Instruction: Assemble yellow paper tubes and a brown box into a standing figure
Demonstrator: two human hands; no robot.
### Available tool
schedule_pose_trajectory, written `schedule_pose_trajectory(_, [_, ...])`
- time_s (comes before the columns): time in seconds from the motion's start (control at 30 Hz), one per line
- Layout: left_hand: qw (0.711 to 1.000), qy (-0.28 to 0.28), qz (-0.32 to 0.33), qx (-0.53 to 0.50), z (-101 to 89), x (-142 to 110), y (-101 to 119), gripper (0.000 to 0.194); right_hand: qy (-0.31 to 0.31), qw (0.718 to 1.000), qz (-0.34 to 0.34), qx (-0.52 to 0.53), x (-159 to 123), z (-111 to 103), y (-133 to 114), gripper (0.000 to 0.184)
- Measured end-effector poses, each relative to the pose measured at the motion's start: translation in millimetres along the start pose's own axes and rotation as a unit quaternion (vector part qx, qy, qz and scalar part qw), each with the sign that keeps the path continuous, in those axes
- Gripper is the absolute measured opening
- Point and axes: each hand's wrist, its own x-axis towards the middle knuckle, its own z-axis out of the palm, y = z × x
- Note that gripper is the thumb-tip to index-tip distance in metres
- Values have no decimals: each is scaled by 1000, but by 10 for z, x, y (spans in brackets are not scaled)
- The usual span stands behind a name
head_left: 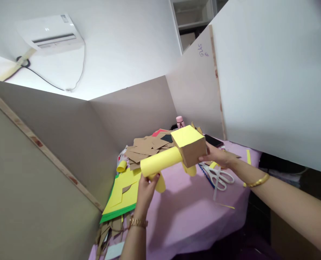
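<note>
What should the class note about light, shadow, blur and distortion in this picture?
Head view: upper wall bright, nearly washed out; soft shadow on the purple cloth; dark area at lower right hides detail; wide-angle stretch seems to enlarge the right forearm; small things around the pink bottle look slightly soft.

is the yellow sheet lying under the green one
No, the yellow sheet lies on top, with the green one showing along its edge.

Craft workspace — pale partitions (128,104), lilac-covered table (176,216), cardboard pieces (144,148), scissors (217,177); wall air conditioner (52,32) above
</note>
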Motion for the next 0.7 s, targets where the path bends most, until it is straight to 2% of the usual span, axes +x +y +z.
schedule_pose_trajectory(0.17, [999, -28, -24, -40, -58, 638, 0, 45, 18, 999, -29, -11, 531, 46, 47, 96])
schedule_pose_trajectory(0.37, [994, -52, -67, -68, -172, 1189, -249, 47, 70, 997, -29, -27, 841, 120, 417, 105])
schedule_pose_trajectory(0.53, [991, -59, -90, -76, -191, 1407, -473, 50, 115, 993, 5, -36, 880, 165, 695, 115])
schedule_pose_trajectory(0.7, [992, -62, -73, -85, -192, 1408, -685, 63, 124, 991, 27, -45, 822, 253, 788, 125])
